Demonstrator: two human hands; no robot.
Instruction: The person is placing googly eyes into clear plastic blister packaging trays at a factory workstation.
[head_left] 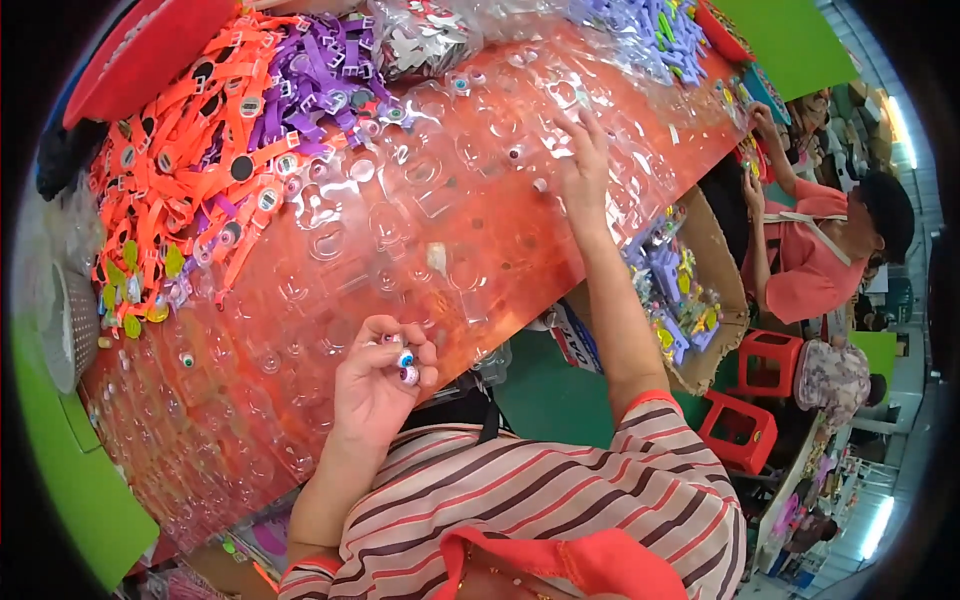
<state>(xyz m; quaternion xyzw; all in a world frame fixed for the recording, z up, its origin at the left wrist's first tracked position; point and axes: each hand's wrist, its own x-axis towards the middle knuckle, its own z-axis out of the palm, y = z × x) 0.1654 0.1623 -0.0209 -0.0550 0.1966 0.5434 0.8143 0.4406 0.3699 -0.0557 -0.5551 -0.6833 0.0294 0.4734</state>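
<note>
My left hand [378, 385] is curled, palm up, around several small eyeball-like balls [406, 366], white with blue or dark pupils. My right hand [585, 170] reaches out over a clear plastic blister sheet [430, 190], its fingers apart, and I see nothing in it. Beside its wrist lies a small white ball [540, 185]. More eyeball-like balls [461, 86] sit in the moulded hollows of the sheets towards the far side, and one greenish eyeball [187, 360] lies to the left. Clear sheets cover most of the red table.
Orange toy watches [240, 110] and purple ones [315, 75] are heaped at the far left. Purple toys [650, 40] lie at the far right. A cardboard box [715, 270] of toys stands right of my arm, near red stools [740, 430]. Another person [820, 240] works at the right.
</note>
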